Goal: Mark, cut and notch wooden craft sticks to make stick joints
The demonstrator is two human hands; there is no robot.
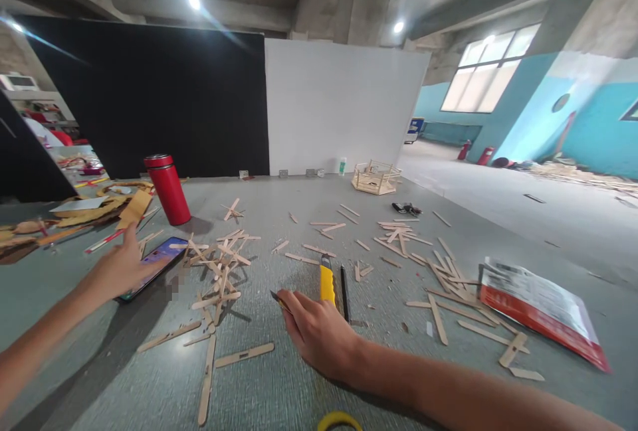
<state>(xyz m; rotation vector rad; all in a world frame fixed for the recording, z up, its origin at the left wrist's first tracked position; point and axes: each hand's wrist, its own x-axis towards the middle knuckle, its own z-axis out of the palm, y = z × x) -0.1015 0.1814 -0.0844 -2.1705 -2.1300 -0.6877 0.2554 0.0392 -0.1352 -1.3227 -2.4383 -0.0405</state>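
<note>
My left hand (122, 265) stretches over a smartphone (164, 258) with its screen lit, thumb and finger spread apart. Its fingertip meets the lower edge of a tan rectangular piece (135, 208); whether it touches that piece I cannot tell. My right hand (321, 331) is closed around a small craft knife (280, 301), whose dark pointed tip sticks out to the left. Just beyond those knuckles lie a yellow utility knife (326, 279) and a black pen-like stick (344, 293). Between my hands, several wooden craft sticks (222, 265) form a loose heap, some of them crossed.
A red bottle (168, 190) stands behind the phone. More sticks (399, 235) are scattered to the right, beside a red-and-silver pouch (543, 311). Farther back sit a stick-built frame (376, 178), a small bottle (342, 166) and dark keys (407, 208). A yellow ring (339, 420) shows at the bottom edge.
</note>
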